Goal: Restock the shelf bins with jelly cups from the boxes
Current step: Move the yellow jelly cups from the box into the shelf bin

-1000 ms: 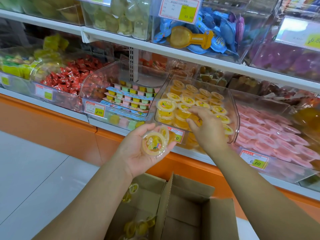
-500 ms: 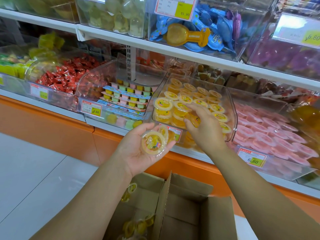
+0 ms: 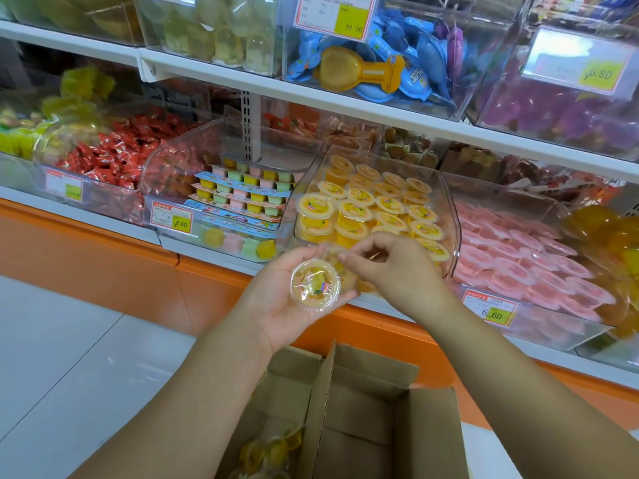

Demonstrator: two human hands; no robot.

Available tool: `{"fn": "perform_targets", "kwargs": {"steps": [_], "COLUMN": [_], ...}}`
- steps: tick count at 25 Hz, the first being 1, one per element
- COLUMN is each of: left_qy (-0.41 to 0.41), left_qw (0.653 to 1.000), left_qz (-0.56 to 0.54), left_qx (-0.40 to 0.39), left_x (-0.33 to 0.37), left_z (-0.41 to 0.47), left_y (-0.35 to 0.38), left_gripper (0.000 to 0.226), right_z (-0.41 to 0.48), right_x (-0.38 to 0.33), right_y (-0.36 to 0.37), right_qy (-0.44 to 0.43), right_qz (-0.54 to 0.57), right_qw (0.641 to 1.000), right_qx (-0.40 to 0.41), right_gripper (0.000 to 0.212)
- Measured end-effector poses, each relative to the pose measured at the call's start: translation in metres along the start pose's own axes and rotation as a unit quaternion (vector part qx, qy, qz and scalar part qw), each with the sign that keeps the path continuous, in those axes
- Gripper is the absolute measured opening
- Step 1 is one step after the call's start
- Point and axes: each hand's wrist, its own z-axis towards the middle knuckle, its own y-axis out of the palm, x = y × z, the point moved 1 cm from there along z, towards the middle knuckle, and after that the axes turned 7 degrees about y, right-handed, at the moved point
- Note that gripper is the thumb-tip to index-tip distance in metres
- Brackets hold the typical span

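Note:
My left hand (image 3: 273, 305) cradles a clear jelly cup (image 3: 314, 284) with yellow fruit in its palm, lid up. A second jelly cup (image 3: 345, 271) sits against its fingertips. My right hand (image 3: 401, 271) is just in front of the bin, and its curled fingertips pinch the rim of that second cup, which is blurred. Behind the hands a clear shelf bin (image 3: 451, 216) holds several rows of yellow jelly cups (image 3: 359, 210). An open cardboard box (image 3: 363, 409) stands below, with a few loose yellow cups (image 3: 266, 451) in its left half.
A bin of pastel jelly trays (image 3: 242, 198) is to the left and a bin of pink cups (image 3: 518, 264) to the right. An upper shelf (image 3: 311, 98) with more bins overhangs. Orange base panel (image 3: 103, 257) and white floor (image 3: 69, 357) lie lower left.
My right hand has pulled back out of the yellow cup bin and come down to the cups in my left hand. My left hand has stayed almost still.

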Motion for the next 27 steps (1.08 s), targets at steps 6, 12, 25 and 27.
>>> {"fn": "perform_targets", "kwargs": {"steps": [6,12,25,27], "left_qy": [0.002,-0.006,-0.024,-0.023], "left_qw": [0.997,0.993,0.994,0.996], "left_qz": [-0.058,-0.068,-0.076,-0.069], "left_qx": [0.054,0.091,0.078,0.06], "left_x": [0.002,0.0,0.0,-0.003], "left_z": [-0.002,-0.003,0.004,0.005], "left_y": [0.0,-0.003,-0.009,-0.006], "left_gripper": [0.069,0.069,0.026,0.026], "right_z": [0.022,0.043,0.042,0.034], "right_x": [0.024,0.046,0.03,0.021], "right_y": [-0.053,-0.047,-0.046,-0.048], "right_qy": [0.136,0.194,0.177,0.143], "right_qz": [0.201,0.309,0.174,0.09], "right_qw": [0.954,0.918,0.959,0.973], "right_qx": [0.173,0.155,0.139,0.157], "right_gripper": [0.022,0.012,0.01,0.01]}}
